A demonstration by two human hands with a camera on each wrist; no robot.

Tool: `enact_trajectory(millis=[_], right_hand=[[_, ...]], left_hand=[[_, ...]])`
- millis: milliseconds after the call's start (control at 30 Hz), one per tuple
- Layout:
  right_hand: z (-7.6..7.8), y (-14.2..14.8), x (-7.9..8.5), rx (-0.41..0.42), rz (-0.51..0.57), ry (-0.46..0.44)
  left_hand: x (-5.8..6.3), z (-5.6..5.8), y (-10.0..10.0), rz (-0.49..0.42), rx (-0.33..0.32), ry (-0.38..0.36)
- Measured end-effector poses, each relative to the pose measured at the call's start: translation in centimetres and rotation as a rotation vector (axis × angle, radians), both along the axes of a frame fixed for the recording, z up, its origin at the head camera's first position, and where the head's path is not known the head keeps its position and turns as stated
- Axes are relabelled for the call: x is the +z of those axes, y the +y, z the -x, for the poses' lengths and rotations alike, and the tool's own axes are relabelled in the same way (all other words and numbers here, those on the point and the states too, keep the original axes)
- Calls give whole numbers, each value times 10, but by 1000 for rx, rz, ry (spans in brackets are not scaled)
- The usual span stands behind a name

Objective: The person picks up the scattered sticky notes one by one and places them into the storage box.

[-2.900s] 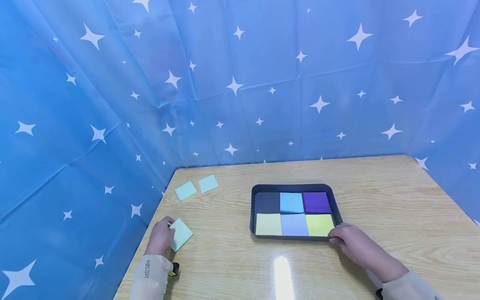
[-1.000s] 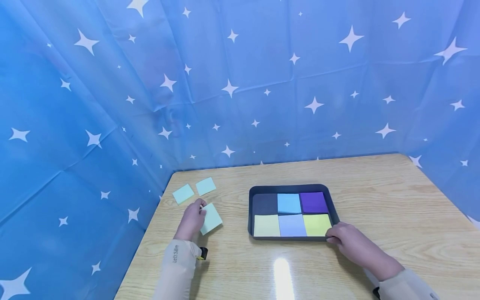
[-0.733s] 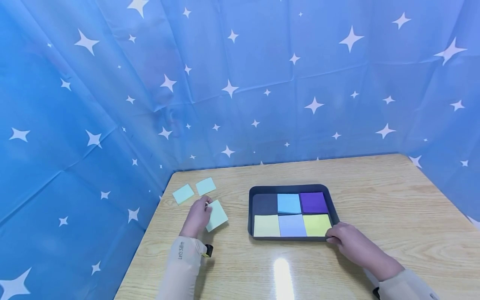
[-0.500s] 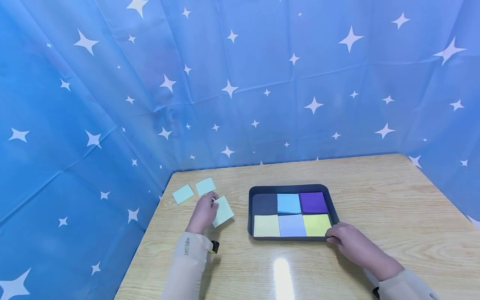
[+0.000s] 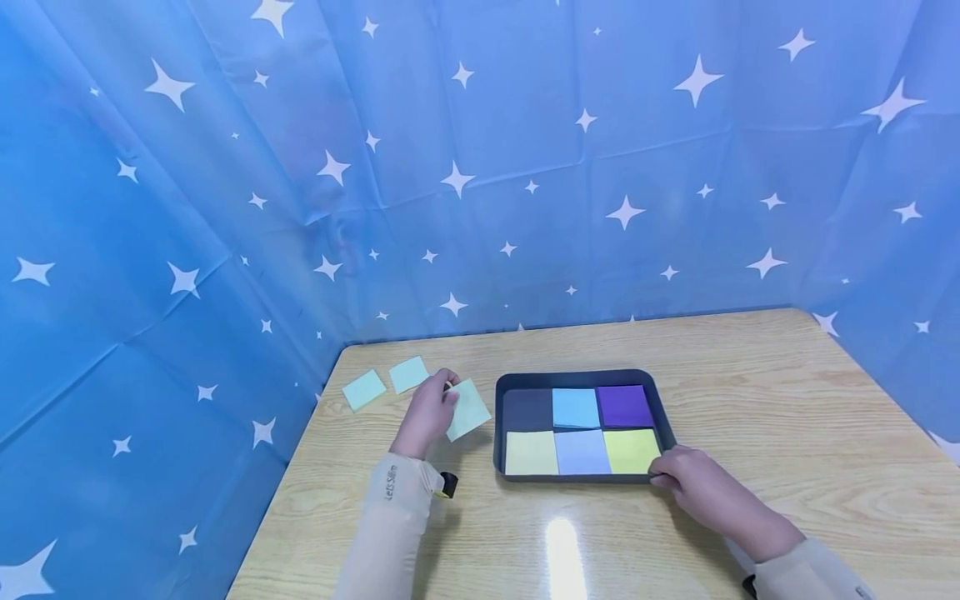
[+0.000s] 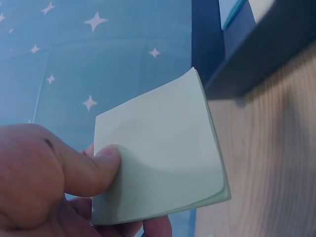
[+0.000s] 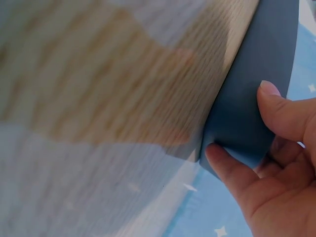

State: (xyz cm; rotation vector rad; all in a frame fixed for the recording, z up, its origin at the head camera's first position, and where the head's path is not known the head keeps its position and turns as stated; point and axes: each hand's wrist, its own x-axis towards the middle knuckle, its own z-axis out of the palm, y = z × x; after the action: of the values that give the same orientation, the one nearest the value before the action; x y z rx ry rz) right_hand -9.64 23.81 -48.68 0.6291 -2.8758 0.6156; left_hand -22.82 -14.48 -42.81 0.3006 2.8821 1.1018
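Note:
My left hand [image 5: 429, 410] pinches a pale green sticky-note pad [image 5: 468, 410] by its left side, held up over the table just left of the dark tray [image 5: 573, 380]. In the left wrist view the thumb lies on the face of the pad, fingers behind it, and loose sheet edges show at one corner. My right hand [image 5: 701, 482] grips the tray's near right corner; in the right wrist view thumb and fingers pinch its wall [image 7: 247, 89]. In the tray lie light blue [image 5: 576, 408], purple [image 5: 626, 406], cream [image 5: 531, 452], lavender [image 5: 582, 451] and yellow-green [image 5: 632, 451] pads.
The tray's far left part shows a dark square [image 5: 527, 409]. Two more pale green pads [image 5: 364, 390] lie at the far left of the wooden table [image 5: 787, 392]. A blue curtain [image 5: 525, 208] with white stars hangs along the back and left edges.
My left hand has carried the green pad up from the table's left side, rightward and away from me, toward the tray. The right hand keeps its grip on the tray corner.

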Motion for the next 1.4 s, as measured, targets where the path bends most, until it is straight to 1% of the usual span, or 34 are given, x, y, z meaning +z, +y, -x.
enact_trajectory(millis=[167, 267, 433, 567, 633, 733, 867, 1200, 1400], right_hand=[[-1, -1, 1, -9, 1, -8], [-1, -1, 2, -16, 0, -14], [0, 0, 1, 7, 8, -19], [0, 1, 1, 13, 10, -19], [0, 1, 1, 13, 10, -19], [-1, 1, 2, 14, 9, -20], [-1, 0, 3, 9, 15, -23], [-1, -1, 4, -1, 25, -35], [-1, -1, 3, -10, 15, -34]], left_hand=[[3, 1, 13, -21, -27, 16], [4, 2, 22, -24, -30, 13], [4, 4, 37, -25, -59, 21], [1, 6, 49, -16, -103, 35], [-1, 7, 54, 3, -125, 44], [-5, 9, 61, 29, -138, 55], [-6, 10, 67, 35, -142, 74], [-7, 11, 75, 44, -199, 96], [-9, 9, 79, 42, -242, 90]])
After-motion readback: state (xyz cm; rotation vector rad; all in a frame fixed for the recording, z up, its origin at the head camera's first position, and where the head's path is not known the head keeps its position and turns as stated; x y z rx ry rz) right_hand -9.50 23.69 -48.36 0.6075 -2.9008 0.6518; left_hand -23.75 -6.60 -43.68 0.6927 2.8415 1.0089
